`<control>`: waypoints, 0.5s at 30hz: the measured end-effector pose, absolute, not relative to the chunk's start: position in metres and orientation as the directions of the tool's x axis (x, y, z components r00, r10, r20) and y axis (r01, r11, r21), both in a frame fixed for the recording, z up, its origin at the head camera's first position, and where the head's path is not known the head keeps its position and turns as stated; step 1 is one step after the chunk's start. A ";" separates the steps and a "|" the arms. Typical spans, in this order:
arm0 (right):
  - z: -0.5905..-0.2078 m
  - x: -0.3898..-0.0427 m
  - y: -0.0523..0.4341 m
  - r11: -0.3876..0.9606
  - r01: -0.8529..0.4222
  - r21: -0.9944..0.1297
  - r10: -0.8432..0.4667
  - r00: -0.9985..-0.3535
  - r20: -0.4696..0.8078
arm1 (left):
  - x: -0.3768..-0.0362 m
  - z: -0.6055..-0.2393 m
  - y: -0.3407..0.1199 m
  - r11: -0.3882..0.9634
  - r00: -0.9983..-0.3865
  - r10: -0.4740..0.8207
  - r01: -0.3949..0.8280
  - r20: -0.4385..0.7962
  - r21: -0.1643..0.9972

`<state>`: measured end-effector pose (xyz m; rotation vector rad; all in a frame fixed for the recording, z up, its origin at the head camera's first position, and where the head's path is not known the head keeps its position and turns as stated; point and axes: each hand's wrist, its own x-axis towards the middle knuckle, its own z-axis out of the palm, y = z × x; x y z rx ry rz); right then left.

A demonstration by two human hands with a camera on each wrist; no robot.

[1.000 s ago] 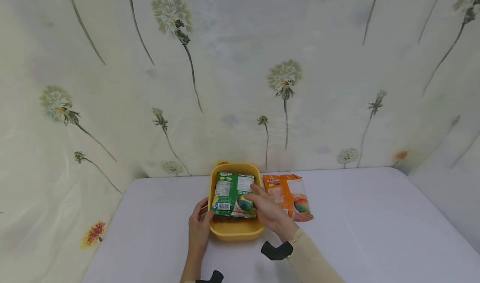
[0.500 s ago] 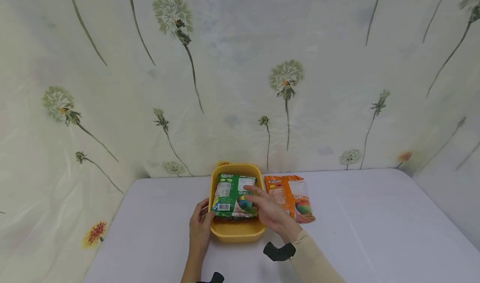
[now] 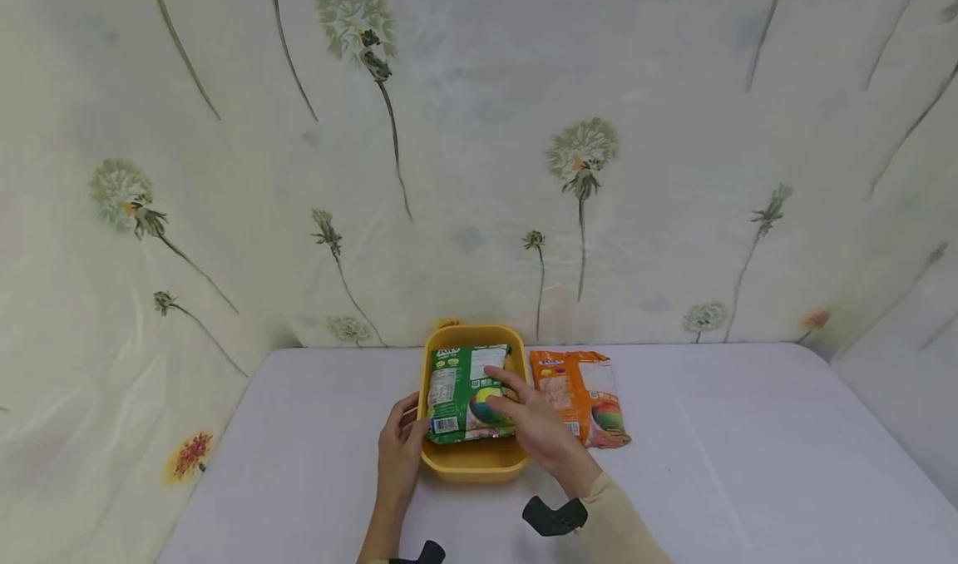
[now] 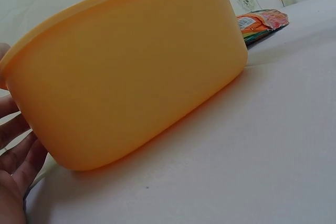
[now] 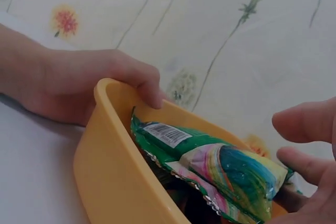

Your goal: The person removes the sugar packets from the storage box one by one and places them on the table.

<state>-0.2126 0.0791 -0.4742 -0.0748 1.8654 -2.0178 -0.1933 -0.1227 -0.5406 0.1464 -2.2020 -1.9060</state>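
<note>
A yellow plastic tub (image 3: pixel 471 460) stands on the white table near the back wall. A green snack packet (image 3: pixel 467 393) lies in it on top of other dark packets. My left hand (image 3: pixel 397 452) grips the tub's left rim; the right wrist view shows its thumb (image 5: pixel 152 90) hooked over the rim of the tub (image 5: pixel 115 177). My right hand (image 3: pixel 524 410) rests with relaxed fingers on the packet's right side. In the right wrist view this hand (image 5: pixel 283 139) is just beside the green packet (image 5: pixel 220 166). The left wrist view is filled by the tub wall (image 4: pixel 131 72).
An orange snack packet (image 3: pixel 584 393) lies flat on the table just right of the tub, also seen as the orange packet (image 4: pixel 260 22) beyond it. A dandelion-print cloth (image 3: pixel 479 173) hangs close behind and at both sides. Bare white tabletop (image 3: pixel 748 464) spreads to the right.
The green packet has sunk lower and flatter into the tub under my right hand's fingers. My left hand has kept its hold on the rim.
</note>
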 end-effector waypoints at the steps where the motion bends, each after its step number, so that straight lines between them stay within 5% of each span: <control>1: -0.474 -0.212 0.079 -0.028 0.245 -0.969 -0.302 -0.926 -0.226 | -0.196 -0.546 -0.123 0.144 -0.969 -0.224 0.072 0.103 0.987; 15: -0.478 -0.206 0.067 0.239 0.070 -0.968 -0.144 -0.984 -0.107 | -0.198 -0.546 -0.123 0.153 -0.966 -0.244 0.051 0.087 0.987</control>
